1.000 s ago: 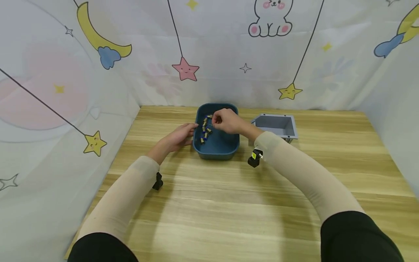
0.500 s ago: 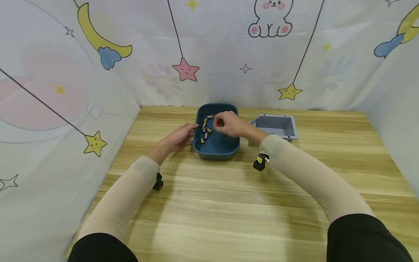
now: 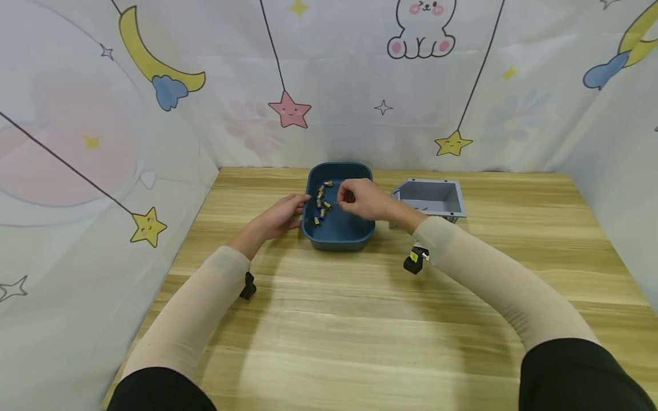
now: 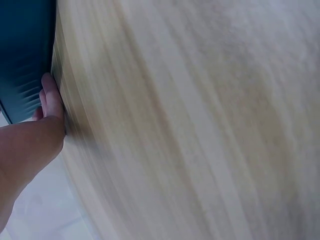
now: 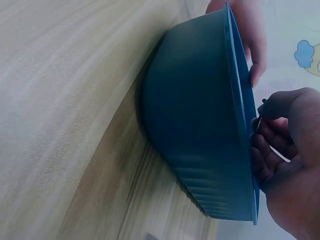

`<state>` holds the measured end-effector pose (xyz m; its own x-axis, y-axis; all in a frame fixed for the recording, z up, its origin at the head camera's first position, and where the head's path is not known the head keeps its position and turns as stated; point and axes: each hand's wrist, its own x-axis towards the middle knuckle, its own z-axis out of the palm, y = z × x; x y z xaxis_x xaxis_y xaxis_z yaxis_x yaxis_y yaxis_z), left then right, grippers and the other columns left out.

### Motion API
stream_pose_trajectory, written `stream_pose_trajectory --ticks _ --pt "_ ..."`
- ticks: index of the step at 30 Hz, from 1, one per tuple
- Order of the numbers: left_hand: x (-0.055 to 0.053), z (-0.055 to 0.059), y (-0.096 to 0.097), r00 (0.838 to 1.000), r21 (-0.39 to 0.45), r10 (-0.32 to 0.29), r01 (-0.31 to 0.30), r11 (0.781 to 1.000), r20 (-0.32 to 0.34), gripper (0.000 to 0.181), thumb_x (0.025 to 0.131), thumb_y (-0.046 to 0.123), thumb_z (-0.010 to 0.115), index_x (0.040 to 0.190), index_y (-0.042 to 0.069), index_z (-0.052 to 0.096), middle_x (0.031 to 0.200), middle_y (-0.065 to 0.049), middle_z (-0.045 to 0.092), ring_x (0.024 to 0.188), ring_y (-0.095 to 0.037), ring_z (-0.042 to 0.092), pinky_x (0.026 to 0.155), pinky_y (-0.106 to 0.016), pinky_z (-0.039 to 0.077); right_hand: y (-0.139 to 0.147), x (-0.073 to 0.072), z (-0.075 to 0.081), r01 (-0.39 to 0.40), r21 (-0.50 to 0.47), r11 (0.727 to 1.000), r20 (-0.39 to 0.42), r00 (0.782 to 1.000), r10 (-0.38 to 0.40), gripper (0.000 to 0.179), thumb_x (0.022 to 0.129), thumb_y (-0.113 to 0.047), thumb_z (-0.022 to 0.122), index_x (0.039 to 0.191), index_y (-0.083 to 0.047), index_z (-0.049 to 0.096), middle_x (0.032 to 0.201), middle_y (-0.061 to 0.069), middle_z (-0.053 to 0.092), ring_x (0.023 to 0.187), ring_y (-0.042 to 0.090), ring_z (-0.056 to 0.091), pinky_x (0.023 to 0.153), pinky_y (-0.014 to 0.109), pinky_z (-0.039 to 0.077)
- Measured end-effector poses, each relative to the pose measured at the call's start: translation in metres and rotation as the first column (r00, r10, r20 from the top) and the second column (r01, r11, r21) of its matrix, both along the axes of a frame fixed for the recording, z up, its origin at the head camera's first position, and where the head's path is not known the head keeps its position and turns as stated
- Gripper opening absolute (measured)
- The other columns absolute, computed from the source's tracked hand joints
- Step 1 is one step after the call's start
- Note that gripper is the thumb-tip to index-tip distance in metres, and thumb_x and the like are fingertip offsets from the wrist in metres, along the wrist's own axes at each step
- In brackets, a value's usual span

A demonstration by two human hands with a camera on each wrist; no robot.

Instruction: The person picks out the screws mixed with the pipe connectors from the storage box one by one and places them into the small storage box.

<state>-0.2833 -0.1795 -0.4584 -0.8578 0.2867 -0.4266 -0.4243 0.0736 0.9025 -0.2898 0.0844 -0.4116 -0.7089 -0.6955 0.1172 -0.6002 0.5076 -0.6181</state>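
Observation:
A dark blue plastic bin (image 3: pixel 339 246) stands on the wooden table. Several small brass fittings with blue parts (image 3: pixel 327 205) lie in its left half. My left hand (image 3: pixel 281 216) rests its extended fingers against the bin's left side; in the left wrist view the fingers (image 4: pixel 51 97) touch the ribbed outer wall. Over the bin's right half, my right hand (image 3: pixel 366 200) pinches a thin screw (image 5: pixel 259 123) between thumb and fingertips. Its thread shows in the right wrist view, just beyond the bin's rim (image 5: pixel 235 75). The palm hides part of the bin's inside.
A grey open box (image 3: pixel 457 200) with a slanted corner stands right of the bin, partly behind my right forearm. Small dark bits lie inside it. A white printed curtain (image 3: pixel 339 134) hangs behind the table's back edge.
My right hand has drawn slightly toward me and to the right, with the screw still pinched. The left hand and the bin have stayed in place.

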Motion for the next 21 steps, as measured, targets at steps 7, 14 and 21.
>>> stream_pose_trajectory --ticks 7,14,21 --pt "0.001 0.001 0.001 1.000 0.016 0.002 -0.002 1.000 0.000 0.058 0.104 0.038 0.050 0.149 0.007 0.029 0.134 -0.015 0.052 0.122 -0.022 0.054 0.101 -0.040 0.047 0.004 0.004 0.002 -0.009 -0.008 1.000 -0.011 1.000 0.009 0.003 0.097 -0.013 0.061 0.096 -0.011 0.062 0.091 0.001 0.062 0.079 0.016 0.057 0.074 0.032 0.049" --pt "0.002 0.002 0.001 1.000 0.060 0.002 -0.002 0.998 0.011 0.058 0.104 0.035 0.050 0.149 0.006 0.028 0.139 -0.018 0.050 0.127 -0.026 0.051 0.103 -0.041 0.045 0.010 0.006 0.004 -0.018 -0.004 1.000 -0.012 1.000 0.018 0.004 0.097 -0.013 0.060 0.097 -0.010 0.063 0.090 0.001 0.062 0.079 0.015 0.056 0.074 0.032 0.049" --pt "0.002 0.001 0.000 1.000 0.026 -0.011 0.012 1.000 -0.011 0.058 0.105 0.036 0.047 0.150 0.006 0.027 0.138 -0.016 0.051 0.126 -0.024 0.052 0.102 -0.039 0.047 0.017 0.005 0.003 -0.013 -0.008 1.000 -0.018 1.000 0.013 0.006 0.098 -0.013 0.061 0.099 -0.009 0.065 0.090 0.001 0.062 0.079 0.015 0.057 0.073 0.032 0.049"
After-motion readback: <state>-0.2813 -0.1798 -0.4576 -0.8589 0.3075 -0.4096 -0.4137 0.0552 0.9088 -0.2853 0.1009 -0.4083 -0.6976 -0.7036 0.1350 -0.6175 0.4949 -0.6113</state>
